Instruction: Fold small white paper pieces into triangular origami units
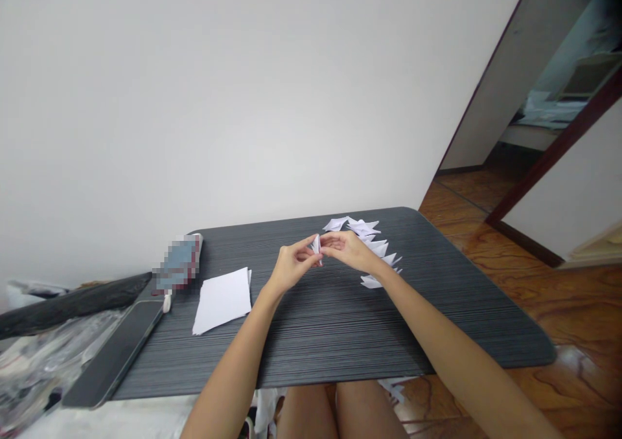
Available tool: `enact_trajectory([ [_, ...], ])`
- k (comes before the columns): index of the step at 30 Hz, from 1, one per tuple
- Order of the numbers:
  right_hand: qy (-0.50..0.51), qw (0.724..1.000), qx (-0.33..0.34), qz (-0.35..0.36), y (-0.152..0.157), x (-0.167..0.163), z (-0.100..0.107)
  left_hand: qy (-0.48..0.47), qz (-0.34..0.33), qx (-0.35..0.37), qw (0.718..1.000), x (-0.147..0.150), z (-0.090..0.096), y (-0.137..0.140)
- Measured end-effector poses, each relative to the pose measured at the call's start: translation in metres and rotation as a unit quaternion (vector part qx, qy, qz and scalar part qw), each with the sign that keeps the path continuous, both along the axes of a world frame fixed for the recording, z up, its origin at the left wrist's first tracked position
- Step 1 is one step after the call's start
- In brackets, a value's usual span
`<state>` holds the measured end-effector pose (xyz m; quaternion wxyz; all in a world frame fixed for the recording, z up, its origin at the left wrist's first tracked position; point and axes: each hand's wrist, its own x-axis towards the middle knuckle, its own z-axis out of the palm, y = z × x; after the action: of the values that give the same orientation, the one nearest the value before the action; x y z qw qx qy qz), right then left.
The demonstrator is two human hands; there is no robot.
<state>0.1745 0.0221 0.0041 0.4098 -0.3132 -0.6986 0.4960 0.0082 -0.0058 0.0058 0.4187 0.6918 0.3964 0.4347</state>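
Setting: room in a home.
Dark striped low table (340, 322) against plain white wall (218, 102); polished wooden floor (558, 283); open doorway (549, 122) shows adjoining room with bedding-like clutter.

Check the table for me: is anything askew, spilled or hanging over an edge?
Yes: the dark slab-like device at the table's left edge overhangs it. Some white scraps lie on the floor beneath.

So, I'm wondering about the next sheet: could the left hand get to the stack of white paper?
Probably yes. The stack of white paper lies flat, just left of the left hand, with bare table between, though that hand now pinches a small folded piece.
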Motion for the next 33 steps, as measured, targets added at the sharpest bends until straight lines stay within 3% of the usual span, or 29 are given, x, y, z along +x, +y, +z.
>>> enact_trajectory([
  [9,-0.083,0.981,0.136,-0.111,-0.01,-0.01,0.0,0.001,0.017,0.012,1.0,0.003,-0.004,0.0],
  [16,-0.067,0.97,0.149,-0.179,-0.014,-0.016,0.0,-0.037,0.071,0.001,0.997,0.008,-0.012,0.003],
  [23,0.018,0.982,0.113,-0.15,-0.009,-0.014,0.0,-0.175,0.067,-0.095,0.978,0.012,-0.004,0.004],
  [27,0.036,0.985,0.098,-0.138,-0.005,-0.012,-0.002,-0.235,0.029,-0.145,0.961,0.008,0.002,0.005],
  [30,0.025,0.983,0.118,-0.139,-0.003,-0.01,-0.005,-0.264,0.002,-0.17,0.95,0.005,0.003,0.005],
  [33,-0.007,0.978,0.166,-0.129,-0.005,-0.009,-0.004,-0.247,0.026,-0.174,0.953,0.004,0.0,0.006],
])
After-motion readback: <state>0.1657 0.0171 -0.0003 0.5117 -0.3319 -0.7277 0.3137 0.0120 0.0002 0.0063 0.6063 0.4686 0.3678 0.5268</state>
